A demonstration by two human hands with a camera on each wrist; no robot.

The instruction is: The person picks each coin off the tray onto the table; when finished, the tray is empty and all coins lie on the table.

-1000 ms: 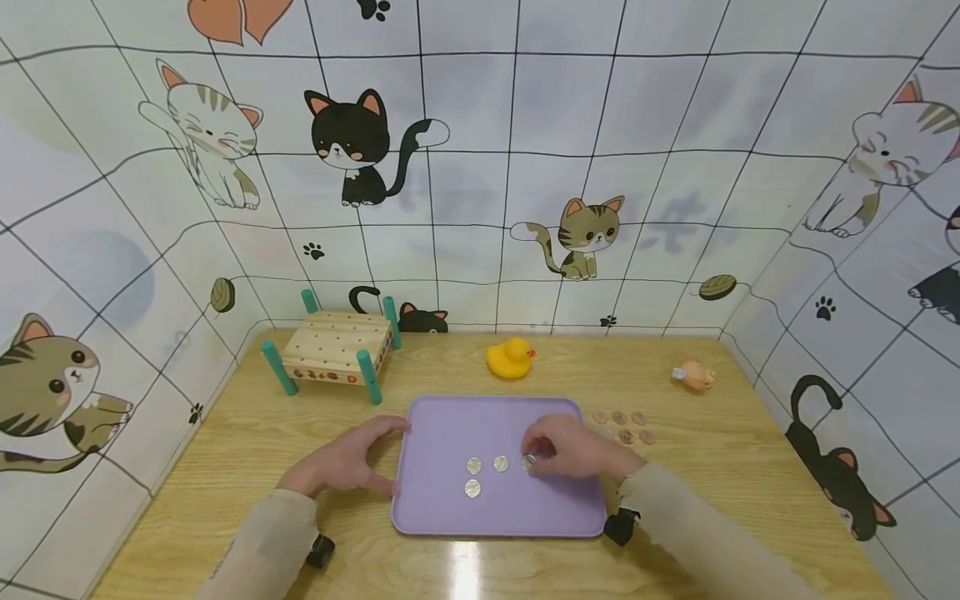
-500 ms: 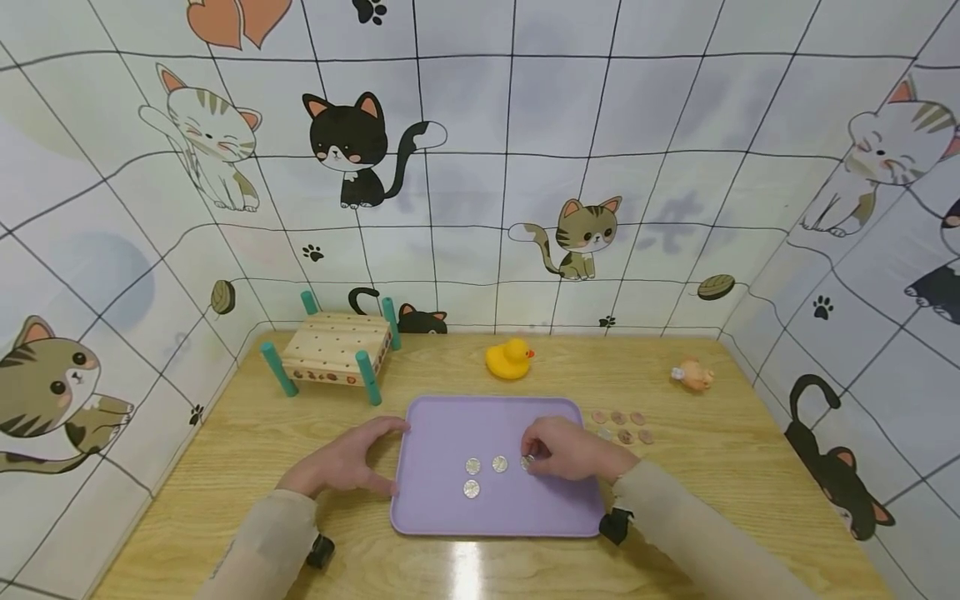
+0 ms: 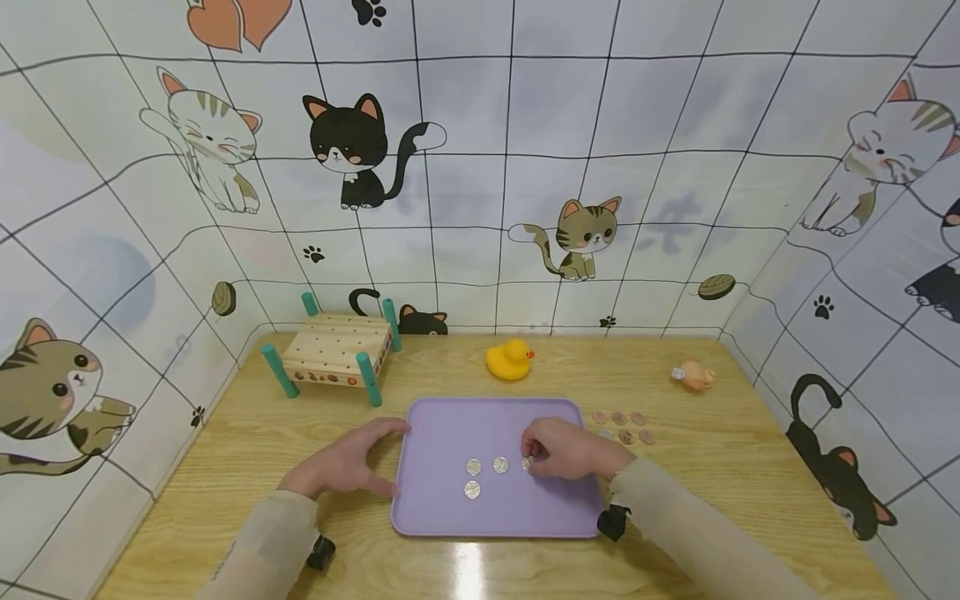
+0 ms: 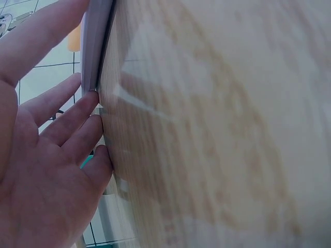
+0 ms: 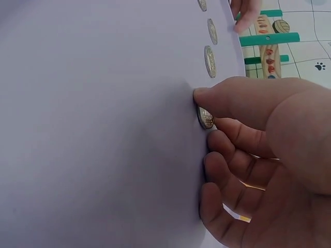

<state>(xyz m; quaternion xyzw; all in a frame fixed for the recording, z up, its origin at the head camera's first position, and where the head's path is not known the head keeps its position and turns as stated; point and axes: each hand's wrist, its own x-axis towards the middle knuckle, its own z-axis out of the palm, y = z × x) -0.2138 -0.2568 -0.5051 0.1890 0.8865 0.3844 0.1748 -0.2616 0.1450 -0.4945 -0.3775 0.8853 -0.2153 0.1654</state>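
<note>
now pinching 1 coin [image 5: 206,118] with right hand [image 3: 564,448], apparently by its rim, best hold; likely light, stiff, slippery. touching left edge of tray [image 3: 498,518] with left hand [image 3: 341,462], loosely outspread.

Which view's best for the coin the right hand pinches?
Right wrist: the coin is largest there, face partly showing. Head: small, partly covered by the right hand. Left wrist: doesn't show it.
</note>
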